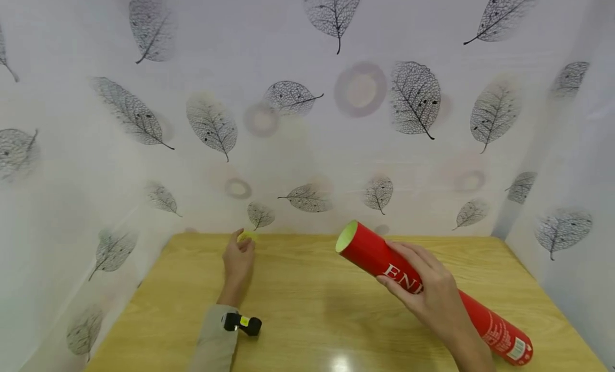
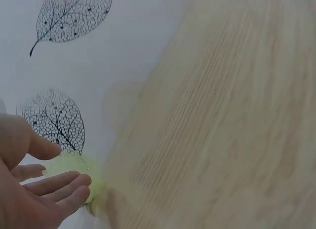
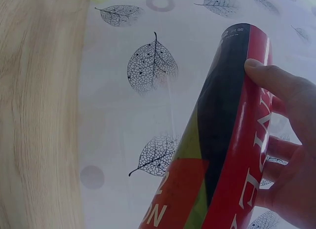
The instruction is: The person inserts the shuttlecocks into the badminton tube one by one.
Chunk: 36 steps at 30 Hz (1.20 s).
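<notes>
My right hand [image 1: 434, 289] grips a red cardboard tube [image 1: 480, 313], thumb on one side and fingers round the other. The tube slants across the right of the table, its open mouth [image 1: 347, 237] up toward the middle and its closed end low at the right. In the right wrist view the tube [image 3: 222, 120] also shows black and green panels. At the table's back edge my left hand [image 1: 238, 260] is right at a pale yellow shuttlecock [image 1: 249, 235]. In the left wrist view, the fingers stand loosely apart in front of the shuttlecock [image 2: 69, 164], which looks blurred and partly hidden.
The wooden table [image 1: 298, 286] meets a pale curtain [image 1: 298, 153] printed with dark leaves at its back, and more of this curtain hangs on both sides. A black wrist device [image 1: 242, 324] sits on the left sleeve [image 1: 213, 342].
</notes>
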Motion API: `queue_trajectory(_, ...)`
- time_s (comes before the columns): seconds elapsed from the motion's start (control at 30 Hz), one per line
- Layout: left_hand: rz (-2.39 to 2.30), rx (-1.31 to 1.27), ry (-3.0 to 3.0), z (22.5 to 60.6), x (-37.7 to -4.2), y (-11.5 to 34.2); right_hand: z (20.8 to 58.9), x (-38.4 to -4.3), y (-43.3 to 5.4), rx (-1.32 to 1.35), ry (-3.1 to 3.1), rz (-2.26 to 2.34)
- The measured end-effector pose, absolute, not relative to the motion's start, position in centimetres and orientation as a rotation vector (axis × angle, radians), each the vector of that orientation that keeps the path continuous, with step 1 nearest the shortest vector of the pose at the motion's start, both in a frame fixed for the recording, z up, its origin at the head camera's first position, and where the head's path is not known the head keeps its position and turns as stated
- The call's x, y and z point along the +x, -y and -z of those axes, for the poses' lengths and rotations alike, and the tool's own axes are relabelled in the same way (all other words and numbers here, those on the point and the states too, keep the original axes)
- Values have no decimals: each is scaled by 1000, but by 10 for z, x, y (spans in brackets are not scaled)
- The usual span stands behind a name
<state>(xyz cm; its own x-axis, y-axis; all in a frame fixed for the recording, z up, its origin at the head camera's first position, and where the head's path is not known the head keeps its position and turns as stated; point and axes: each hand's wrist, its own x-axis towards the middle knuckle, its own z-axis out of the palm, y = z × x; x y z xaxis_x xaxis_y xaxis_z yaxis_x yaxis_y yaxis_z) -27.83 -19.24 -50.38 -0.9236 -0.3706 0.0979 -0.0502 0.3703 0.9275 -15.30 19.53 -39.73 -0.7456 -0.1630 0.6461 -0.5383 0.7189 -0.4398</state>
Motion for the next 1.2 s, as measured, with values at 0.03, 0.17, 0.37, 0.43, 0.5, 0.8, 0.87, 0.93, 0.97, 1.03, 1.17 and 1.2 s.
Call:
queue_trajectory(0.03,1583,385,2350,504,-279,195,397,-153,-195,533,2338,-848)
queue_trajectory(0.17,1582,386,2353,504,-280,205,397,-152,-193,530,2344,-857)
queue_trajectory(0.37,1545,381,2310,504,-278,214,396,-151,-194,509,2355,-859)
queue_trajectory(0.43,1532,397,2302,503,-276,214,396,-151,-194,507,2357,-857)
queue_trajectory(0.5,1518,411,2308,501,-274,214,396,-151,-194,506,2359,-855)
queue_trajectory(0.8,1429,256,2248,488,-270,209,397,-151,-193,514,2366,-853)
queue_trajectory(0.87,1410,191,2215,484,-269,208,397,-151,-193,513,2370,-854)
queue_trajectory(0.93,1406,143,2193,478,-267,206,397,-151,-193,514,2371,-856)
queue_trajectory(0.97,1412,123,2181,475,-266,204,397,-151,-193,515,2372,-856)
queue_trajectory(1.03,1442,78,2150,468,-264,202,397,-151,-192,516,2373,-855)
queue_trajectory(1.17,1516,-19,2082,454,-259,195,397,-151,-192,516,2377,-856)
queue_trajectory(1.2,1525,-38,2069,451,-257,192,397,-151,-191,515,2378,-856)
